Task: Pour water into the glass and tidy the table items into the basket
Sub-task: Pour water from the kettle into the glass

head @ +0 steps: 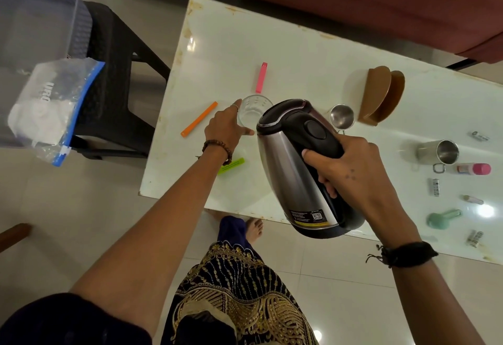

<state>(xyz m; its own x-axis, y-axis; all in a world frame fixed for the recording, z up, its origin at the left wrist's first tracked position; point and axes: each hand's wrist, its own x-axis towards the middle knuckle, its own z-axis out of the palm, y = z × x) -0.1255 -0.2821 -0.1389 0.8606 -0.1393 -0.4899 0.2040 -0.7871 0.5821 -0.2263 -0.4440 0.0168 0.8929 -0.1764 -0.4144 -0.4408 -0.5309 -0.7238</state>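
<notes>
Near the desk's left edge, the glass (251, 109) looks empty, steadied by the left hand (227, 124) curled around its side. The right hand (351, 170) has its grip clenched on the tilted electric kettle (294, 170)'s handle, spout over the rim. No pour shows yet; the tidying remains.

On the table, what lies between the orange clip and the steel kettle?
In the head view, the clear glass stands between the orange clip and the kettle, with the left hand wrapped around its near side.
</notes>
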